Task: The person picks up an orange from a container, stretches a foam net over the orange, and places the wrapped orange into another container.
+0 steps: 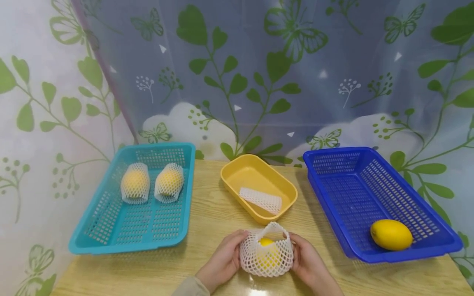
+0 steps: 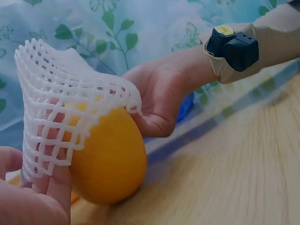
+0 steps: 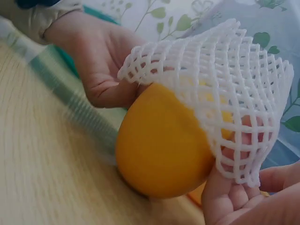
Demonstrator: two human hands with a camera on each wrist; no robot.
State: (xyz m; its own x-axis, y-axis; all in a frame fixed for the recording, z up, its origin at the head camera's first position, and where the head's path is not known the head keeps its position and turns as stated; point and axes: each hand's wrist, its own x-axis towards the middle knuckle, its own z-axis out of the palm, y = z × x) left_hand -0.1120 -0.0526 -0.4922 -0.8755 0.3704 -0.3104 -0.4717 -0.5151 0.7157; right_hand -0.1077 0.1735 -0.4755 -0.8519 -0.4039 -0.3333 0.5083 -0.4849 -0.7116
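In the head view, a white foam fruit net [image 1: 255,255] sits partly over a smooth yellow fruit [image 1: 266,241], which looks like a mango, at the table's front middle. My left hand [image 1: 228,257] pinches the net's left side, and my right hand [image 1: 307,257] grips its right side. Both wrist views show the net [image 2: 61,89] stretched between the hands, its lower edge slanting across the fruit [image 3: 159,145]. Fingers of each hand reach inside the net and show through the mesh. Much of the fruit's lower body is bare, close to the tabletop.
On the left, a teal basket [image 1: 129,248] holds two netted fruits [image 1: 135,183]. Behind my hands, a yellow tray [image 1: 240,168] contains a flat foam net [image 1: 261,200]. A blue basket [image 1: 344,193] with one bare yellow fruit [image 1: 391,234] stands right. A patterned curtain [image 1: 237,74] hangs behind.
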